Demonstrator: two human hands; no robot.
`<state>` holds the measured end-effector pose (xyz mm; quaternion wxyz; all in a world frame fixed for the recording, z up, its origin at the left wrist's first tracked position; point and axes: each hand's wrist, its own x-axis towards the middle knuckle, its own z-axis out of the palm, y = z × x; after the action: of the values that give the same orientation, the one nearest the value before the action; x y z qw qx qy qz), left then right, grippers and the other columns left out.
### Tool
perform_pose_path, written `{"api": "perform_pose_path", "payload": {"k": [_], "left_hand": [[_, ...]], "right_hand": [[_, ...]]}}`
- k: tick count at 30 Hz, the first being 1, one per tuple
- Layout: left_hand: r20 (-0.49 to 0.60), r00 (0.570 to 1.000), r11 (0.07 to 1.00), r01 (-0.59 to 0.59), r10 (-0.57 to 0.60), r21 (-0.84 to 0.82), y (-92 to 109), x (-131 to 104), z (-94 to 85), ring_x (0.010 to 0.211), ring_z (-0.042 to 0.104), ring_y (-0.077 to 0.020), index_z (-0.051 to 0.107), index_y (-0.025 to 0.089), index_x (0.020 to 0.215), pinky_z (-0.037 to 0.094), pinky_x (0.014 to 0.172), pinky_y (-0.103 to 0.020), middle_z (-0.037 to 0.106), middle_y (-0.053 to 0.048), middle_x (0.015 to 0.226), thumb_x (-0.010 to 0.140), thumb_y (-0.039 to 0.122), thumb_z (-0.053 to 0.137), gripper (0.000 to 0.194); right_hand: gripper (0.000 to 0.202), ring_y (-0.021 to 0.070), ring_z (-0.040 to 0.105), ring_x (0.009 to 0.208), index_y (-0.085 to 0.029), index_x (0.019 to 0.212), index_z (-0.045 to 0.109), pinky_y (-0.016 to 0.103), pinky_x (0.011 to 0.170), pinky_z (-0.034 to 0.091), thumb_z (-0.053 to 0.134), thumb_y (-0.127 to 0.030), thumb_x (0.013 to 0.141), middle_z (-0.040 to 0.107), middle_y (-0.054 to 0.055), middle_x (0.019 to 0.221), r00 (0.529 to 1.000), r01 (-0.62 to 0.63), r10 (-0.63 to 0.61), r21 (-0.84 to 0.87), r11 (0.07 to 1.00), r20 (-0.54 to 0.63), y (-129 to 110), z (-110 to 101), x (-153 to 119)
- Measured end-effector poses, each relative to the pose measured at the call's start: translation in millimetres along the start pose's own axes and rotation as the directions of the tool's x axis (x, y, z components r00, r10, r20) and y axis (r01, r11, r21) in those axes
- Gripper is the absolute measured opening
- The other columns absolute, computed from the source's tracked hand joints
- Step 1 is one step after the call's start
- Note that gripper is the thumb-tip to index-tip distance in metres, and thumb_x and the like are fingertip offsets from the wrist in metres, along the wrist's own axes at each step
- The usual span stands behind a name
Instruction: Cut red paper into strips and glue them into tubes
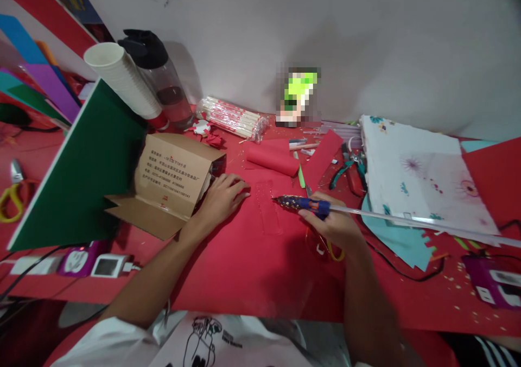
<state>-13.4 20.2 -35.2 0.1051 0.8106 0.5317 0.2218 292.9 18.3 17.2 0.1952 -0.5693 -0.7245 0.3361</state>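
My right hand (336,220) grips a blue hot glue gun (299,203) speckled with gold, its dark nozzle pointing left. A long clear glue stick (378,213) runs out of its back to the right. Under the nozzle, thin shiny clear lines (268,231) trace a narrow upright rectangle on the red surface (228,269). Whether that surface is a paper sheet or the tabletop is hard to tell. My left hand (226,196) rests palm down to the left of the rectangle, fingers spread and holding nothing. Yellow-handled scissors (336,252) lie partly hidden beneath my right hand.
A cardboard box (166,177) and green board (77,177) stand left. Behind are stacked paper cups (122,76), a bottle (169,84), wrapped sticks (232,118), rolled red paper (271,159) and a blurred screen (299,95). Pliers (356,171) and a patterned white pad (423,171) lie right.
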Motion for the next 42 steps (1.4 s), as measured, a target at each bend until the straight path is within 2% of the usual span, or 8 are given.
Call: {"api": "perform_pose_path", "payload": {"k": [5, 8, 12, 18, 26, 33, 37, 42], "left_hand": [[0.001, 1.0, 1.0, 0.011, -0.011, 0.009, 0.3, 0.4, 0.2, 0.099, 0.058, -0.024, 0.072, 0.021, 0.111, 0.046, 0.09, -0.038, 0.07, -0.008, 0.112, 0.101, 0.036, 0.059, 0.021], [0.006, 1.0, 1.0, 0.009, -0.009, 0.006, 0.6, 0.7, -0.5, 0.098, 0.058, -0.0238, 0.072, 0.022, 0.112, 0.046, 0.089, -0.037, 0.07, -0.008, 0.111, 0.101, 0.034, 0.06, 0.02], [0.01, 1.0, 1.0, 0.009, -0.009, -0.003, 1.0, 0.9, -1.2, 0.098, 0.057, -0.0238, 0.072, 0.02, 0.111, 0.046, 0.088, -0.037, 0.07, -0.009, 0.111, 0.101, 0.034, 0.06, 0.021], [0.002, 1.0, 1.0, 0.006, -0.006, -0.006, 0.0, 0.4, -0.2, 0.097, 0.057, -0.0236, 0.071, 0.02, 0.111, 0.046, 0.088, -0.037, 0.07, -0.009, 0.111, 0.1, 0.033, 0.061, 0.02], [-0.009, 1.0, 1.0, 0.002, -0.002, 0.004, -1.5, 0.2, 0.1, 0.098, 0.057, -0.0239, 0.072, 0.02, 0.111, 0.047, 0.088, -0.038, 0.07, -0.009, 0.112, 0.101, 0.034, 0.06, 0.021], [-0.015, 1.0, 1.0, 0.003, -0.002, 0.014, 0.6, 0.7, -1.2, 0.098, 0.057, -0.024, 0.072, 0.02, 0.111, 0.048, 0.089, -0.037, 0.07, -0.009, 0.111, 0.101, 0.034, 0.06, 0.021], [-0.011, 1.0, 1.0, 0.007, -0.007, 0.024, 0.7, 0.8, -1.4, 0.097, 0.057, -0.0241, 0.072, 0.02, 0.111, 0.048, 0.089, -0.038, 0.07, -0.009, 0.111, 0.101, 0.035, 0.06, 0.022], [-0.001, 1.0, 1.0, 0.01, -0.01, 0.03, 0.6, 0.8, -1.3, 0.098, 0.057, -0.0245, 0.072, 0.019, 0.111, 0.048, 0.089, -0.038, 0.07, -0.009, 0.112, 0.101, 0.035, 0.06, 0.023]], "right_hand": [[0.037, 0.0168, 0.054, 0.064, -0.025, 0.071, 0.049, 0.029, 0.06, 0.036, 0.065, -0.052, 0.089, 0.055, -0.003, 0.069, 0.994, 0.06, -0.055, -0.054, 0.997, 0.091, -10.0, 15.2, 2.5], [0.039, 0.0166, 0.053, 0.062, -0.025, 0.07, 0.047, 0.029, 0.059, 0.035, 0.064, -0.054, 0.09, 0.054, -0.003, 0.067, 0.993, 0.044, -0.032, -0.099, 0.994, 0.115, -11.3, 16.0, 2.0], [0.041, 0.018, 0.054, 0.063, -0.025, 0.068, 0.047, 0.03, 0.06, 0.034, 0.063, -0.056, 0.09, 0.054, -0.002, 0.065, 0.998, 0.0, 0.009, -0.14, 0.99, 0.063, -8.3, 9.9, 0.6], [0.037, 0.021, 0.061, 0.068, -0.026, 0.076, 0.055, 0.03, 0.062, 0.038, 0.061, -0.06, 0.089, 0.065, 0.001, 0.072, 0.994, -0.078, 0.088, -0.145, 0.986, 0.065, -3.1, 2.3, -1.8], [0.038, 0.0178, 0.052, 0.059, -0.025, 0.071, 0.049, 0.03, 0.058, 0.035, 0.063, -0.056, 0.088, 0.057, -0.001, 0.065, 0.998, -0.019, 0.014, -0.082, 0.996, -0.061, 1.4, -7.1, -3.3], [0.036, 0.0161, 0.052, 0.064, -0.024, 0.071, 0.048, 0.028, 0.061, 0.036, 0.065, -0.05, 0.09, 0.054, -0.003, 0.071, 0.992, 0.068, -0.063, -0.047, 0.997, 0.109, -8.3, 9.1, -0.5], [0.039, 0.0154, 0.052, 0.063, -0.025, 0.07, 0.045, 0.028, 0.059, 0.034, 0.064, -0.052, 0.091, 0.051, -0.004, 0.069, 0.989, 0.07, -0.058, -0.085, 0.994, 0.136, -10.3, 14.8, -0.7], [0.041, 0.0164, 0.052, 0.059, -0.025, 0.068, 0.045, 0.03, 0.057, 0.033, 0.063, -0.055, 0.09, 0.052, -0.003, 0.064, 0.994, -0.001, 0.02, -0.166, 0.986, 0.111, -11.0, 5.9, -1.8]]}}
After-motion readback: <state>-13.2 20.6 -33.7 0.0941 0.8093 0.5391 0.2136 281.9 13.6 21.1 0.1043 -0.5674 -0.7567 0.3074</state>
